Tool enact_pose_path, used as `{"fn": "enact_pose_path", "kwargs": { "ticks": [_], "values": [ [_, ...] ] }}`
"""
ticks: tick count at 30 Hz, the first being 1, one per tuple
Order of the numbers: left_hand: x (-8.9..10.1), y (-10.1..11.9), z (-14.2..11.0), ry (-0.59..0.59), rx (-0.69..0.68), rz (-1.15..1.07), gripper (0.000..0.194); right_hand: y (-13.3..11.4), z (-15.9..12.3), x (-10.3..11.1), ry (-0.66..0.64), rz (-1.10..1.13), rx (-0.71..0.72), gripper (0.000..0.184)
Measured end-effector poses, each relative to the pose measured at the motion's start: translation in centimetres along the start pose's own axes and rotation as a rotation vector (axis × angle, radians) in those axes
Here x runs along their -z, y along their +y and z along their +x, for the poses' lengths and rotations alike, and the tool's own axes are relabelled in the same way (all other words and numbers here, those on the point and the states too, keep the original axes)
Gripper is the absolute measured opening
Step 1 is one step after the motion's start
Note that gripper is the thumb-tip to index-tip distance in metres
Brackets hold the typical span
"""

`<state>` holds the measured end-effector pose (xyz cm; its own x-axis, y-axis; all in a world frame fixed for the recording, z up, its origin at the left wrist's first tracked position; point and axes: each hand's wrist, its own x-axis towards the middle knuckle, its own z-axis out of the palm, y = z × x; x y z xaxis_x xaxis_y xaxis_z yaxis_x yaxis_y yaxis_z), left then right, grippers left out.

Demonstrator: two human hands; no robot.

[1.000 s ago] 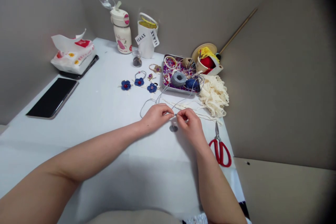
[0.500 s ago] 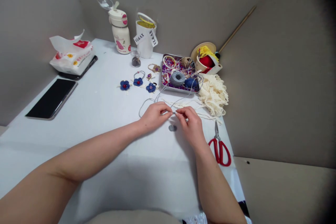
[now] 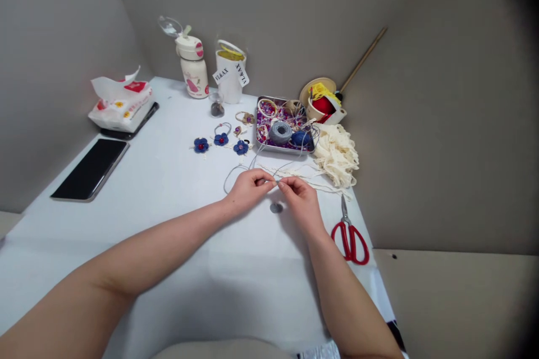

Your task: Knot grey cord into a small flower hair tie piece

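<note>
The left hand [image 3: 251,189] and right hand [image 3: 302,202], fingertips nearly meeting above the table [image 3: 177,185], both pinch the thin gray cord [image 3: 254,160], which loops loosely past the left hand and runs back toward the metal tray [image 3: 286,150] holding a gray cord ball [image 3: 280,132]; a small gray disc [image 3: 276,208] lies just below the fingertips, with red-handled scissors [image 3: 346,221] beside the right forearm

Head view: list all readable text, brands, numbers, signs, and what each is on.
"VL&AX": left label on the white container.
"VL&AX": right label on the same container, tilted steeply.
Cream bottle: lettering around the pink picture, too small and blurred to read.
Tissue pack: red print, too blurred to read.
No numbers are legible.
</note>
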<state>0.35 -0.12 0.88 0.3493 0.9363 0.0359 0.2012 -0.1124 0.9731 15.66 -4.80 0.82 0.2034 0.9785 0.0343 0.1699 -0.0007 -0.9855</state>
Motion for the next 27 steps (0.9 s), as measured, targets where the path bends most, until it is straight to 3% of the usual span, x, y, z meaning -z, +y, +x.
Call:
{"fn": "enact_pose_path", "kwargs": {
  "ticks": [17,22,27],
  "values": [
    [0.6,0.4,0.0,-0.063,-0.181,0.225,0.012,0.6,0.0,0.1,0.024,-0.202,0.091,0.015],
    [0.6,0.4,0.1,-0.088,-0.195,0.33,0.012,0.5,0.1,0.7,-0.062,-0.416,0.22,0.005],
    [0.5,0.1,0.1,-0.143,-0.219,0.436,0.014,0.2,0.2,1.5,-0.181,-0.657,0.372,0.006]
  ]
}}
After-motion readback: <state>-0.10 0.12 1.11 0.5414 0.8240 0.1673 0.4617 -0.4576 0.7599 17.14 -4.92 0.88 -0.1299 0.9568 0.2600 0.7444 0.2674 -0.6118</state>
